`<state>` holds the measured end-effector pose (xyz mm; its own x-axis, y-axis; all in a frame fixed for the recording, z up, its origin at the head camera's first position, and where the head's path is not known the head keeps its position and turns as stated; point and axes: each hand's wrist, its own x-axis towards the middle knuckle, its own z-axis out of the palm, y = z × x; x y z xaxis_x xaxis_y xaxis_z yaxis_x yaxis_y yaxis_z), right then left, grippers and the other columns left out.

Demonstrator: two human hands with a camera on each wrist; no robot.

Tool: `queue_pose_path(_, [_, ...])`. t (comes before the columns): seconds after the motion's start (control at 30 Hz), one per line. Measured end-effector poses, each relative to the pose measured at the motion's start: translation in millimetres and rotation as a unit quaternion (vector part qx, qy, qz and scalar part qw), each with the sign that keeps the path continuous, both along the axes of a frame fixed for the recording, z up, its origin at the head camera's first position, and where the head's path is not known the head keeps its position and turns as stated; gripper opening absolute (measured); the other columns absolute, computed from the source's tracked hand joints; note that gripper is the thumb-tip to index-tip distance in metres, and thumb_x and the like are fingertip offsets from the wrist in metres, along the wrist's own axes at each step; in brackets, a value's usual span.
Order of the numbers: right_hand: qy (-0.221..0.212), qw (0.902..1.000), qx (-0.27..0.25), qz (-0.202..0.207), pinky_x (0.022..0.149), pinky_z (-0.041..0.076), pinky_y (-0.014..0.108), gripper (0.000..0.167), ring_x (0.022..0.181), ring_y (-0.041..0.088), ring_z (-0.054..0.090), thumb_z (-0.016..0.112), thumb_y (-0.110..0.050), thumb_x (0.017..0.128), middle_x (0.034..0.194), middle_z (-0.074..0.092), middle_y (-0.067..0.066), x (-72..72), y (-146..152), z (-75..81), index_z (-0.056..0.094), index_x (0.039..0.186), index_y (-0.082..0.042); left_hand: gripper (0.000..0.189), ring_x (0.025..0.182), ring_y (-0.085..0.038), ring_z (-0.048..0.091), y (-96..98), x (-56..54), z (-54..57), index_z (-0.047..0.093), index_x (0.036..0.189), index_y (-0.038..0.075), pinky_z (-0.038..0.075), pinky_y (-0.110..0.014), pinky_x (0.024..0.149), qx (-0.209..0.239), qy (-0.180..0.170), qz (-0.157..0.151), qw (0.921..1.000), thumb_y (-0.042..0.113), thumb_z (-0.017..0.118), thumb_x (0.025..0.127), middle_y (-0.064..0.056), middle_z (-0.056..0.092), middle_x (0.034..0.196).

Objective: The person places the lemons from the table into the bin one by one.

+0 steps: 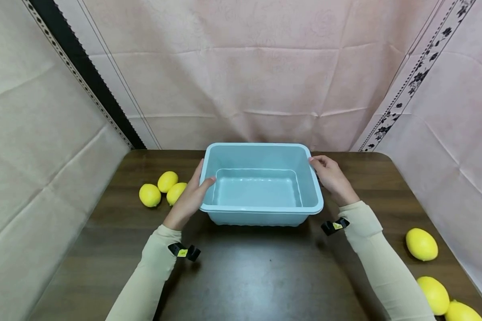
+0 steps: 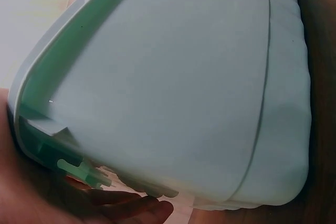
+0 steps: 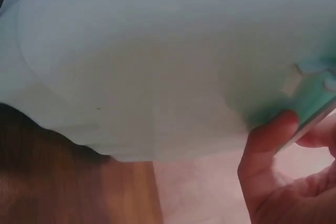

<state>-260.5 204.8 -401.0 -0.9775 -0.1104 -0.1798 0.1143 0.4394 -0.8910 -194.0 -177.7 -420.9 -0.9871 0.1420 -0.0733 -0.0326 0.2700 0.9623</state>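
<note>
A light-blue rectangular plastic basin [image 1: 261, 187] with nothing inside stands at the middle of the far table edge in the head view. My left hand [image 1: 192, 194] grips its left side, thumb over the rim and the other fingers along the outside. At the far right corner, my right hand [image 1: 330, 174] pinches the rim. The left wrist view shows the basin's outer wall [image 2: 173, 77], with the left hand's fingers [image 2: 136, 209] under the rim. Seen from the right wrist, a fingertip [image 3: 281, 124] presses up beneath the rim.
On the brown wooden table [image 1: 241, 272], several lemons lie in two groups. One group, with a lemon [image 1: 150, 195] nearest the edge, is left of my left hand; another lemon [image 1: 421, 244] is beside two more at the right. Pale cloth [image 1: 265, 84] hangs behind and at both sides.
</note>
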Motion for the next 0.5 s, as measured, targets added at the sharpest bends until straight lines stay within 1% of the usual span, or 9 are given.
queue_pose_path(0.1, [-0.005, 0.9998, -0.02, 0.0, 0.084, 0.055, 0.03, 0.062, 0.106, 0.019, 0.06, 0.04, -0.045, 0.114, 0.135, 0.056, 0.021, -1.9, 2, -2.3, 0.04, 0.157, 0.0, 0.075, 0.154, -0.038, 0.029, 1.6, -0.5, 0.1, -0.004, 0.17, 0.027, 0.039, -0.068, 0.111, 0.001, 0.002, -0.002, 1.0, 0.036, 0.044, 0.113, -0.003, 0.003, 0.178])
queue_pose_path(0.23, [-0.007, 0.9982, -0.059, -0.005, 0.078, 0.055, 0.026, 0.06, 0.097, 0.011, 0.062, 0.043, -0.043, 0.114, 0.127, 0.058, 0.015, -3.3, 3, -7.4, 0.041, 0.155, 0.0, 0.075, 0.15, -0.04, 0.036, 1.9, -0.8, -0.5, 0.0, 0.171, 0.025, 0.042, -0.068, 0.11, -0.01, 0.004, 0.002, 0.9999, 0.037, 0.045, 0.112, -0.006, 0.009, 0.177])
queue_pose_path(0.37, [-0.017, 0.9926, -0.12, -0.013, 0.078, 0.057, 0.027, 0.058, 0.098, 0.011, 0.063, 0.045, -0.044, 0.113, 0.123, 0.056, 0.009, -3.5, -1, -13.8, 0.041, 0.152, -0.001, 0.075, 0.144, -0.043, 0.044, 0.3, -0.3, 1.4, 0.005, 0.171, 0.021, 0.045, -0.067, 0.106, -0.032, 0.014, 0.008, 0.9994, 0.037, 0.047, 0.112, -0.011, 0.017, 0.175])
queue_pose_path(0.5, [-0.025, 0.9868, -0.158, -0.028, 0.078, 0.057, 0.028, 0.053, 0.1, 0.013, 0.061, 0.048, -0.046, 0.112, 0.122, 0.055, 0.006, -3.0, -3, -19.4, 0.045, 0.147, -0.006, 0.075, 0.141, -0.044, 0.048, -3.8, -1.0, 4.7, 0.008, 0.171, 0.017, 0.049, -0.065, 0.103, -0.05, 0.015, -0.002, 0.9986, 0.037, 0.049, 0.112, -0.015, 0.022, 0.173])
